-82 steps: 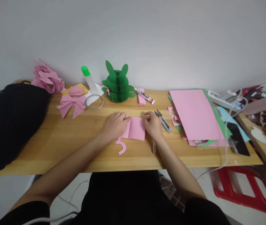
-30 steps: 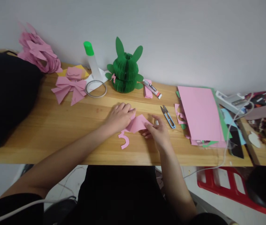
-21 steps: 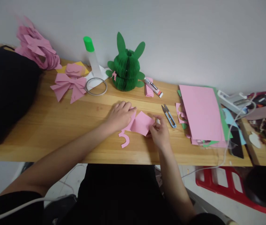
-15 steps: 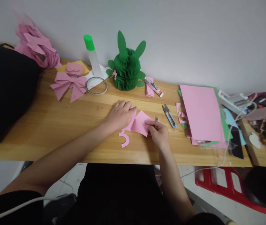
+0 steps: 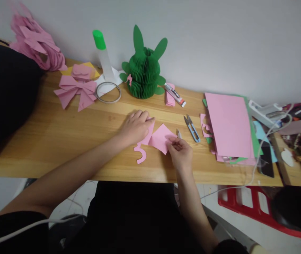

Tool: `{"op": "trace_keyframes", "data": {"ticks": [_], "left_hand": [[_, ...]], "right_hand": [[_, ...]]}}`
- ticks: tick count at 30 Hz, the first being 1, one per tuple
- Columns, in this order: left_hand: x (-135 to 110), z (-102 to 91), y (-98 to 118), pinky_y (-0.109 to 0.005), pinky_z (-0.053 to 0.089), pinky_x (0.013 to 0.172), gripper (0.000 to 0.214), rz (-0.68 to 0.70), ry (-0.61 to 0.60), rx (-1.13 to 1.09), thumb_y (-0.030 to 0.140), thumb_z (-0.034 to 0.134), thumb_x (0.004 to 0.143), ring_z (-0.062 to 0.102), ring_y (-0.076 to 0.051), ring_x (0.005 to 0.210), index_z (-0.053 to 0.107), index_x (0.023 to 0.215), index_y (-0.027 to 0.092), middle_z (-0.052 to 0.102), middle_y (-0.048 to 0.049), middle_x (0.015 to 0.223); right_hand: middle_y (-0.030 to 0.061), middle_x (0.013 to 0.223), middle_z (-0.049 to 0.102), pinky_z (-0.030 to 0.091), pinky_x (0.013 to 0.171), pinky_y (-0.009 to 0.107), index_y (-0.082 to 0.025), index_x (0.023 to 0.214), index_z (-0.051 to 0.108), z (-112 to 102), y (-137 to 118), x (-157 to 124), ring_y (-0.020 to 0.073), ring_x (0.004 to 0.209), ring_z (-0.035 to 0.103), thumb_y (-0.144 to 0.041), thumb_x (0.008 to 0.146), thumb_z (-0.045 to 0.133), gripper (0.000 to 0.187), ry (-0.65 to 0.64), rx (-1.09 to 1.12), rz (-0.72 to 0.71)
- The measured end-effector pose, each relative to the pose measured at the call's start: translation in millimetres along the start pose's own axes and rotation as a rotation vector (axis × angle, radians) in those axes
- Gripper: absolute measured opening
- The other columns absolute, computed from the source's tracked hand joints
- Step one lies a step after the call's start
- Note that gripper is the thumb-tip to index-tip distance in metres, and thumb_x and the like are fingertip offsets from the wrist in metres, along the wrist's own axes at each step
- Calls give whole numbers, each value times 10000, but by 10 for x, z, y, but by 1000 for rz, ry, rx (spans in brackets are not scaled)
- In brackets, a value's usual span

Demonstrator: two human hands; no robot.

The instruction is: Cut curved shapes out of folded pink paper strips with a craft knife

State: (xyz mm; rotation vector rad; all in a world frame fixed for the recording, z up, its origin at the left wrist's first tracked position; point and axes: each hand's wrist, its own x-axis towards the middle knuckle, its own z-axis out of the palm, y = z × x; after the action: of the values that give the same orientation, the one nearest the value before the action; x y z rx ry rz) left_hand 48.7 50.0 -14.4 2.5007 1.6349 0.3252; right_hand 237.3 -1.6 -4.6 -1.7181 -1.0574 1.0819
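Wood tabletop (image 5: 87,144) meets grey wall (image 5: 214,46); left hand (image 5: 136,127), fingers apart, presses pink paper (image 5: 161,135); right hand (image 5: 181,151) pinches it.

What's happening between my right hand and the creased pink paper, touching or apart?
Touching. In the head view, the right hand pinches the creased pink paper near its right corner, fingertips overlapping its edge.

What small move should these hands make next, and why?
Perhaps the right hand should fold the pink paper leftward along its bend: that hand pinches one side near its edge, while the left hand rests on the other, which might steady it.
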Motion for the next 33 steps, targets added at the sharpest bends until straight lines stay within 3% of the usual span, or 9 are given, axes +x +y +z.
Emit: {"op": "trace_keyframes", "data": {"ticks": [13, 16, 19, 21, 23, 25, 30, 33], "left_hand": [[2, -19, -9, -436, 405, 920, 444, -31, 1, -118, 93, 492, 867, 505, -282, 1070, 642, 1270, 201, 585, -108, 1072], [16, -11, -60, -403, 435, 957, 483, -50, 25, -161, 79, 497, 841, 532, -251, 1068, 630, 1291, 194, 585, -89, 1068], [-8, -66, -139, -347, 457, 986, 513, -98, 74, -183, 55, 399, 882, 557, -202, 1101, 577, 1351, 163, 582, -97, 1153], [-58, -140, -202, -389, 436, 1042, 431, -92, 77, -181, 155, 430, 930, 538, -232, 1190, 605, 1324, 160, 579, -121, 1244], [-126, -218, -270, -505, 362, 1113, 361, -46, 39, -170, 318, 611, 873, 448, -324, 1322, 689, 1215, 234, 522, -105, 1407], [-190, -280, -341, -551, 293, 1153, 396, -21, 1, -162, 328, 689, 812, 379, -352, 1391, 695, 1205, 279, 455, -79, 1508], [-242, -351, -475, -619, 211, 1169, 368, -162, 59, -192, 270, 574, 877, 319, -376, 1428, 662, 1231, 218, 459, -135, 1498], [-223, -382, -419, -643, 196, 1160, 327, -249, 137, -290, 218, 491, 889, 312, -398, 1419, 687, 1148, 180, 487, -174, 1444]], "right_hand": [[93, 859, 743, 527, 658, 316, -176, 868, 680, -237, 149, -202, 167, 691, 635, -401, 645, 710, 318, 132, 50, 36], [90, 856, 741, 520, 663, 316, -175, 894, 685, -308, 170, -191, 173, 708, 637, -408, 637, 722, 349, 121, 88, 24], [87, 863, 745, 513, 650, 304, -176, 910, 712, -322, 182, -149, 175, 720, 639, -376, 615, 729, 357, 72, 140, -14], [82, 859, 746, 508, 633, 293, -177, 933, 731, -315, 204, -115, 166, 702, 629, -350, 613, 723, 365, 36, 155, -44], [81, 849, 743, 507, 619, 289, -175, 969, 742, -311, 247, -83, 159, 679, 621, -348, 620, 717, 390, 6, 154, -63], [92, 853, 743, 512, 621, 294, -167, 978, 753, -313, 301, -61, 164, 681, 629, -366, 626, 722, 405, -16, 147, -78], [119, 929, 742, 518, 641, 313, -181, 904, 786, -320, 330, -72, 188, 727, 643, -386, 641, 731, 338, -4, 106, -156], [107, 925, 735, 512, 677, 319, -208, 872, 798, -309, 218, -116, 197, 776, 641, -387, 663, 742, 281, -27, 135, -225]]}}
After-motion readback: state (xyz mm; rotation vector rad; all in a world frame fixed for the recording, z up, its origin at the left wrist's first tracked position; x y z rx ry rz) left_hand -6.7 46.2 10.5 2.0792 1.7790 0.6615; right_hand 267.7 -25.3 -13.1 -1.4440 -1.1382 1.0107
